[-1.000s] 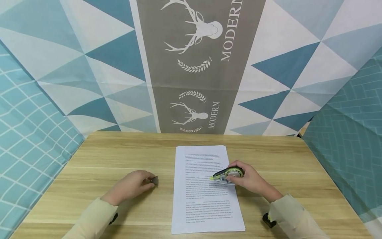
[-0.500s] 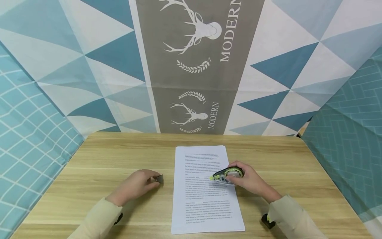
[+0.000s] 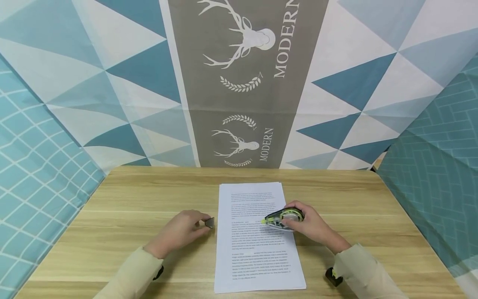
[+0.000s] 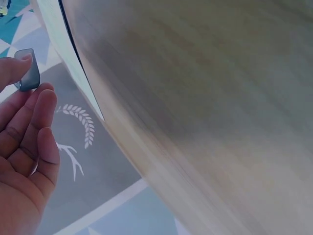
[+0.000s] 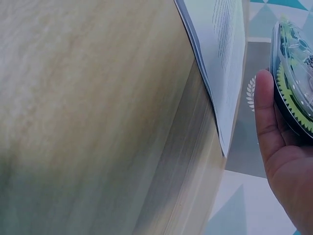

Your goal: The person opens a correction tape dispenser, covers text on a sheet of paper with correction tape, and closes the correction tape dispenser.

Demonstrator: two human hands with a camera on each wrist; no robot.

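Note:
A stack of printed paper [image 3: 261, 270] lies on the wooden table in the head view, with blank gaps in some lines of text. Over its right half, my right hand [image 3: 313, 226] holds a correction tape dispenser [image 3: 287, 216], its yellow-green tip pointing left. The right wrist view shows the dispenser's clear casing and green toothed wheel [image 5: 288, 98]. Just left of the stack, my left hand [image 3: 181, 231] pinches a small dark grey cap [image 3: 210, 223] between thumb and fingers. In the left wrist view the cap [image 4: 32, 76] looks smooth, and the other fingers are loosely bent.
The wooden table [image 3: 149, 191] extends to both sides of the stack. A patterned cloth backdrop [image 3: 246, 99] hangs behind its far edge, with blue tile-patterned cloths at both sides. Dark wrist devices show near both sleeves.
My left hand has moved right with the cap, closer to the stack's left edge. The right hand and the dispenser have stayed almost still, and the paper has not moved.

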